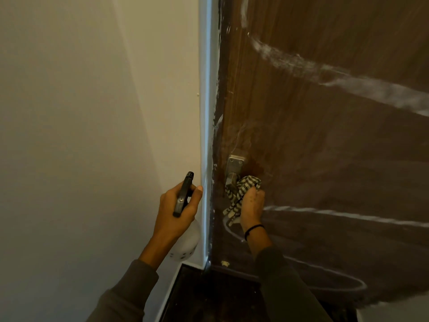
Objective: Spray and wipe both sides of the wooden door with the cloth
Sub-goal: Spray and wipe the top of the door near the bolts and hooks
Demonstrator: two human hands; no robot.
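On my feed the wooden door point(336, 147) fills the right side, dark brown, with pale smeared streaks point(299, 63) arcing across its face. A plain wall point(81, 112) takes the left. A white door frame point(205, 101) runs top to bottom between them, and the door's latch edge sits just beside it. Low down, a wedge of dark floor point(209, 298) shows between wall and door.

The left hand point(180, 205) is wrapped round the neck of the spray bottle point(185, 242), whose black trigger head points up, close against the frame. Its translucent white body hangs below the palm; I cannot tell how full it is.

The right hand point(251, 208) is bunched around the checked cloth point(241, 189) and holds it against the door at the handle, just under the metal handle plate point(235, 162) — a tail of cloth hangs down beside the palm. A black band point(254, 230) circles that wrist.

The hands are apart, with the frame between them — wall spreads out left of the bottle, and broad door face runs right of the cloth.
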